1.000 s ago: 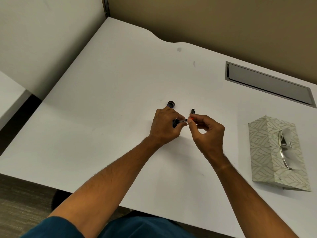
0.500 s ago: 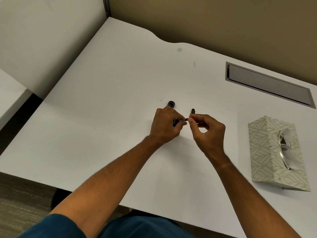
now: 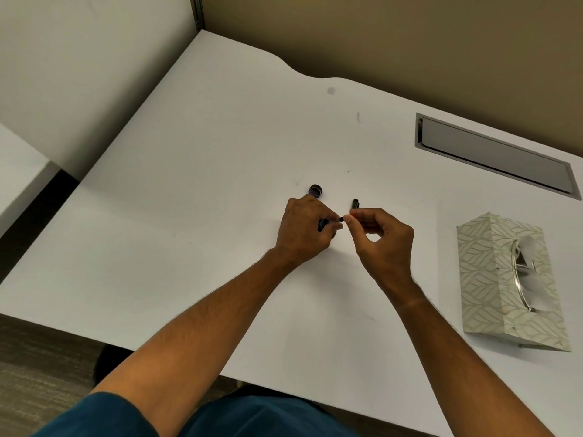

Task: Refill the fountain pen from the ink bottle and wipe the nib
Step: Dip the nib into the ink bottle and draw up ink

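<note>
On the white table (image 3: pixel 195 190) we saw both hands meeting near its middle. The left hand (image 3: pixel 304 230) curled its fingers round a small dark ink bottle (image 3: pixel 321 224), most of it hidden behind the knuckles. The right hand (image 3: pixel 383 244) pinched, between thumb and forefinger, a thin dark fountain pen part (image 3: pixel 340 219) whose tip reached to the bottle's mouth; whether it touched the ink we could not tell. Just beyond the left hand, toward the far edge, lay a round dark bottle cap (image 3: pixel 316 190), open side up. Beside it, just beyond the right hand, lay a short black pen piece (image 3: pixel 356 203). Near the right edge sat a leaf-patterned tissue box (image 3: pixel 492 279), well apart from the hands. Toward the far right corner a grey metal cable hatch (image 3: pixel 492 152) was set into the table.
</note>
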Action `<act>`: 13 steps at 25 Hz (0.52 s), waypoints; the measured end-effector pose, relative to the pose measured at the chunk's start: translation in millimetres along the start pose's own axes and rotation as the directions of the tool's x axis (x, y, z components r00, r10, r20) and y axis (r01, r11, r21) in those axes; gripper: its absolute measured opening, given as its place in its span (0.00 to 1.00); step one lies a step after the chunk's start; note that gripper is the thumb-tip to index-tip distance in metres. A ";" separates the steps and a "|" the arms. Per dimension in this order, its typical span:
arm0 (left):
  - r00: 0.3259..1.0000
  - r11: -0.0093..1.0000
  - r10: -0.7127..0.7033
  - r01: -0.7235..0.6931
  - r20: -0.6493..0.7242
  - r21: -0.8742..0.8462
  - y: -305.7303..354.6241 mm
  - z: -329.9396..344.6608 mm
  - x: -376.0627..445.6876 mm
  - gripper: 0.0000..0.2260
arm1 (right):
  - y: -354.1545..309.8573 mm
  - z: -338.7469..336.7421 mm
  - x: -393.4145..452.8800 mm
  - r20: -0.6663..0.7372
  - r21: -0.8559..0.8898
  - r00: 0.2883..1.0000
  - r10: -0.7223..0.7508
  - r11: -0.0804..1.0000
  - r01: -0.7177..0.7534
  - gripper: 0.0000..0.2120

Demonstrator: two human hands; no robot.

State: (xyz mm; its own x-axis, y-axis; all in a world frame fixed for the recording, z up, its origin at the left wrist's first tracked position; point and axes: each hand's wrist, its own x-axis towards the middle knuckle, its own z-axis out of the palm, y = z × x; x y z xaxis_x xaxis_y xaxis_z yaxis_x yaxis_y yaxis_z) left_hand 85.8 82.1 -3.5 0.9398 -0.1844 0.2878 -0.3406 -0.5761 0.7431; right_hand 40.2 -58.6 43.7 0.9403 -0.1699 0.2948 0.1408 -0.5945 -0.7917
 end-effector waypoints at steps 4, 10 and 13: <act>1.000 1.000 0.001 -0.001 -0.002 -0.008 1.5 -0.7 -0.6 0.07 | -0.5 0.3 1.4 0.005 0.000 1.000 0.018 1.000 -0.018 0.06; 1.000 1.000 -0.018 0.018 0.012 -0.014 2.8 -2.3 1.0 0.07 | 1.4 -3.1 -0.4 0.039 -0.006 0.998 -0.058 0.998 0.058 0.11; 1.000 1.000 -0.020 0.020 0.014 -0.021 3.5 -2.2 1.2 0.06 | 2.4 -3.3 0.8 0.018 -0.039 0.995 -0.101 0.994 0.101 0.07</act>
State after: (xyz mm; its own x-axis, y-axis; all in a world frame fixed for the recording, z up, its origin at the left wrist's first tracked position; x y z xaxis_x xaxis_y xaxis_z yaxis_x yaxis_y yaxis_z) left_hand 85.7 81.6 0.8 0.9467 -0.1839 0.2643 -0.3218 -0.5632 0.7611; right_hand 40.3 -62.7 43.9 0.9269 -0.0948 0.3633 0.2231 -0.6391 -0.7361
